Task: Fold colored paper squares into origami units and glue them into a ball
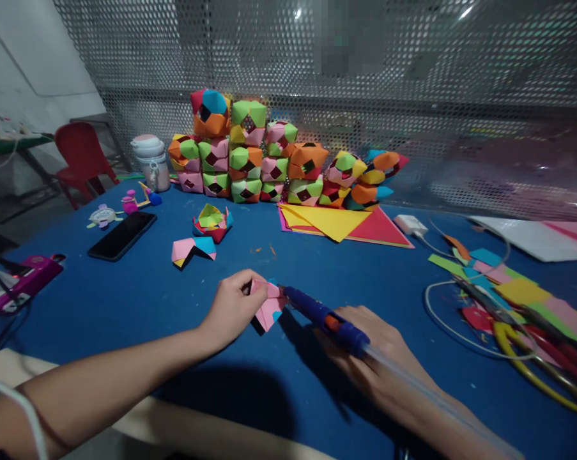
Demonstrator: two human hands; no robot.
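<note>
So here the left hand (235, 306) is pinching the pink paper (269, 313), thumb and fingers closing on its upper left part, while the rest of the piece is sticking out to the right of that pinch and toward the wearer, with one corner pointing down. And from the other side, the right hand (372, 348) is wrapping around the glue gun (317, 313), clamping it at the rear of the body; the fingers underneath are hiding, so their exact hold isn't showing. The gun's long axis is running slantwise, its nozzle (282, 291) leading up and leftward out of the right grip, the clear glue stick (413, 377) trailing back over the wrist. This is the relation everything is hanging on: the nozzle is sitting at the paper's upper right edge, just right of the left thumb, and whether it's touching or hovering I can't tell. The left hand is being the nearer one to the paper; the gun's length is spanning the gap to the right. Beyond the left grip, slightly leftward, a folded strip (204, 248) is lying, and the scissors (506, 345) are resting well right of the right grip.
</note>
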